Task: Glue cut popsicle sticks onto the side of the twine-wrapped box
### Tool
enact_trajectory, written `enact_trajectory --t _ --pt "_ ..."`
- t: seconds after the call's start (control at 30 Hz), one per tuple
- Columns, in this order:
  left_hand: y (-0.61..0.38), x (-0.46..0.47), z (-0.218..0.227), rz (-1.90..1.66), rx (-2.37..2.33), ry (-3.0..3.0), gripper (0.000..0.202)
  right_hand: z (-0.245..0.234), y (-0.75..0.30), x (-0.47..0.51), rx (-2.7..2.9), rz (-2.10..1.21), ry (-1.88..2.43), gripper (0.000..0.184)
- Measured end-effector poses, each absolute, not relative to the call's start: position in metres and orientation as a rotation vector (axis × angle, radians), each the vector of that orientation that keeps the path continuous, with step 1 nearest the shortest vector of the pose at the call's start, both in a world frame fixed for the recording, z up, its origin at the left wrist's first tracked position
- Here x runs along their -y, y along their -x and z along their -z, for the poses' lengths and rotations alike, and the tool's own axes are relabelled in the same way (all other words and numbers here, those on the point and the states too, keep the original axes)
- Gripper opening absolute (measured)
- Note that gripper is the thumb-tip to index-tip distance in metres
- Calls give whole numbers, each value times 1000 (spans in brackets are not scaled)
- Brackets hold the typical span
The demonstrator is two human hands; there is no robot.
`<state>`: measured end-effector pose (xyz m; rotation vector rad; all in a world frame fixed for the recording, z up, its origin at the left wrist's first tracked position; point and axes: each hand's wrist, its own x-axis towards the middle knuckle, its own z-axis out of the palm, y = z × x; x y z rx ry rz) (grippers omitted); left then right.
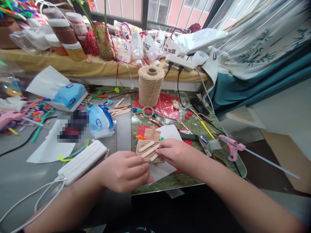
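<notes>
My right hand (171,150) has its fingertips closed at the upper end of a wooden craft stick (155,156). This stick lies slanted on a small twine-wrapped piece (142,142), where other craft sticks (146,146) lie at about the same slant. My left hand (127,171) is curled just in front and to the left of the piece; whatever its fingers hold, if anything, is hidden. Behind the piece is a small wooden stick structure (152,133), with orange fuzzy trim (140,137) at its left. White paper (157,173) lies beneath.
A large twine spool (151,85) stands behind the work. To the right are a pink glue gun (233,147) with a long glue stick and a yellow pen (207,130). At left lie a white power strip (82,161), tissue packs (100,121) and loose craft sticks (120,111).
</notes>
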<state>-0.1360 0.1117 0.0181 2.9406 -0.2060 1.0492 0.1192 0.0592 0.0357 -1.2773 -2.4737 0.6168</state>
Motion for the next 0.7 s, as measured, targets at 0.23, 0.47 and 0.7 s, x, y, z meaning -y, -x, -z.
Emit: enact_trajectory --t 0.23,0.47,0.7 --pt "125 -107 -9 -1022 231 -3023 14 -26 -122 -57 2504 -505 1246 15" --pt "127 -111 -12 -1052 206 -2948 12 -42 -118 -58 2523 -584 1286 19" --pt "130 -114 -11 -1014 198 -2907 11 -42 -123 -58 2481 -606 1244 21"
